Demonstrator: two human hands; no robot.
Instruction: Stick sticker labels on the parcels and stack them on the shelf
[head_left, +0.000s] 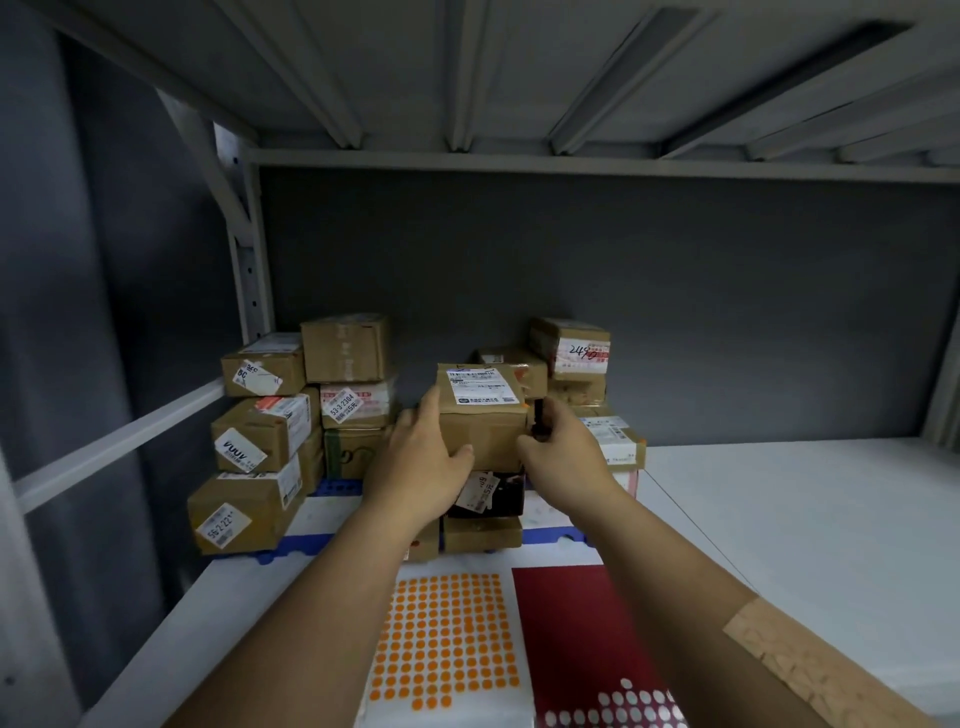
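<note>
A brown cardboard parcel (480, 410) with a white shipping label on top is at the middle of the shelf, above a dark parcel (488, 493). My left hand (421, 457) grips its left side, thumb on the front face. My right hand (563, 452) holds its right side with curled fingers. A sheet of orange round stickers (447, 639) lies on the white shelf board (779, 519) below my arms. Beside it lies a dark red sticker sheet (576, 639).
Several labelled cardboard parcels are stacked at the left (260, 447) and behind at the right (576, 358), on a blue tray (291, 551). A grey back wall and a metal shelf above close the bay. The shelf post (249, 270) stands at the left.
</note>
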